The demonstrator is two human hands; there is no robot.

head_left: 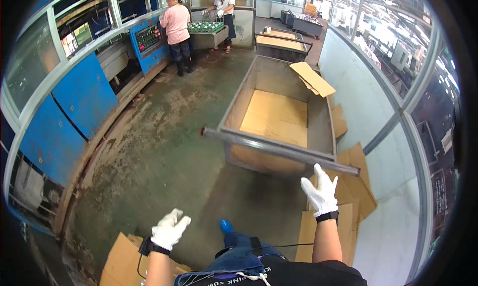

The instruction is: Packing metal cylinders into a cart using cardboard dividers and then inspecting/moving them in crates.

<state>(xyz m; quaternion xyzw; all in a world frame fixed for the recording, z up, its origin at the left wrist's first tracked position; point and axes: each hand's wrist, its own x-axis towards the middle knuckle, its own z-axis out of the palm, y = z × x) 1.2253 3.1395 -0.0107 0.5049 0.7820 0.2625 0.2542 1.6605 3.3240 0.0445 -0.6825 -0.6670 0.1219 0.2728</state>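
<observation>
A white knitted glove covers my left hand (pixel 170 229), held low over the floor. Its thumb stands apart from slightly bent fingers, and nothing shows in it. My right hand (pixel 321 191), gloved the same way, is raised with fingers spread near the right end of a grey metal handle bar (pixel 284 147); I cannot tell whether it touches the bar. That bar runs across the near end of a large grey metal cart (pixel 238 103), whose bottom is lined with cardboard (pixel 275 114). Loose cardboard strips (pixel 314 79) lie over its far right corner.
Flattened cardboard (pixel 359 179) leans between the cart and the right wall. More cardboard (pixel 119 262) lies by my left forearm. Blue machine cabinets (pixel 82 94) line the left. Two people stand at a table with green trays (pixel 205 26); another cart (pixel 281 46) stands farther back.
</observation>
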